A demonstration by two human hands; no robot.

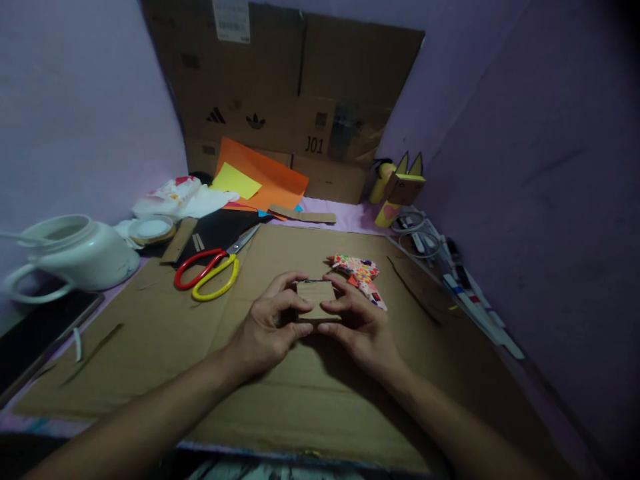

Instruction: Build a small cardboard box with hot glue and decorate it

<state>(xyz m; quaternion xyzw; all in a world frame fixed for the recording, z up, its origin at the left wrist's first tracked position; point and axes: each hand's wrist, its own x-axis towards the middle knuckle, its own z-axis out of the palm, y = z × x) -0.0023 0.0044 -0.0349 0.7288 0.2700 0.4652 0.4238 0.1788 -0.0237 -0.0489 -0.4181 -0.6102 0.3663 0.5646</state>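
A small brown cardboard piece (316, 297) is held just above the cardboard sheet (150, 347) that covers the table. My left hand (267, 327) grips its left side with curled fingers and thumb. My right hand (357, 323) grips its right side the same way. Just behind my right hand lies a glue gun (361, 275) wrapped in a colourful pattern.
Scissors with red and yellow handles (213, 270) lie to the left. A white jug (75, 257) and a tape roll (150, 230) stand at far left, with a dark phone (35, 333) nearby. Orange and yellow paper (260, 180) lean on a cardboard box (300, 87). Pens (465, 287) lie at right.
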